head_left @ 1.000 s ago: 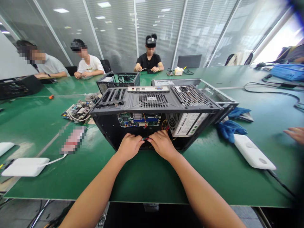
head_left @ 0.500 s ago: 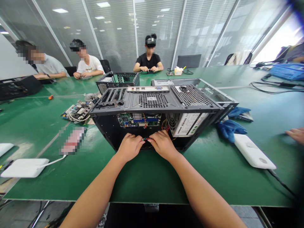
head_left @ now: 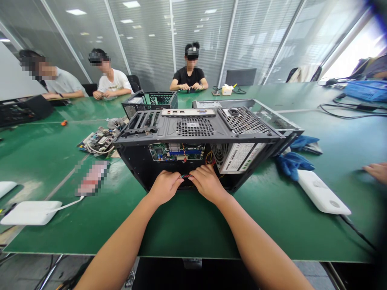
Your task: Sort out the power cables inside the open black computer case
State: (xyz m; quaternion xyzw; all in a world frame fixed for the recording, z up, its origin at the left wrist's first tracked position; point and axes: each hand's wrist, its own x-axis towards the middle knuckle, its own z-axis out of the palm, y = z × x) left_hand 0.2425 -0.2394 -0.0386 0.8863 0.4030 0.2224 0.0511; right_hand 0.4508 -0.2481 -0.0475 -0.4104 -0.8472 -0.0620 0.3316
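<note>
An open black computer case [head_left: 193,129] lies on its side on the green table [head_left: 187,225], its open face toward me. Inside it I see a motherboard [head_left: 177,151] and a power supply [head_left: 238,155] with a fan grille. My left hand [head_left: 165,186] and my right hand [head_left: 205,183] are side by side at the case's lower front edge, fingers curled. Both are pinched on a small bundle of red, green and black wires [head_left: 186,176] that runs between them. The fingertips are partly hidden inside the case.
A loose circuit board [head_left: 98,141] and a second metal chassis [head_left: 151,100] lie behind left. Blue gloves [head_left: 292,163] and a white device [head_left: 320,195] are at right, another white box [head_left: 30,212] with a cable at left. Three people sit at the far side; someone's hand [head_left: 376,171] rests at right.
</note>
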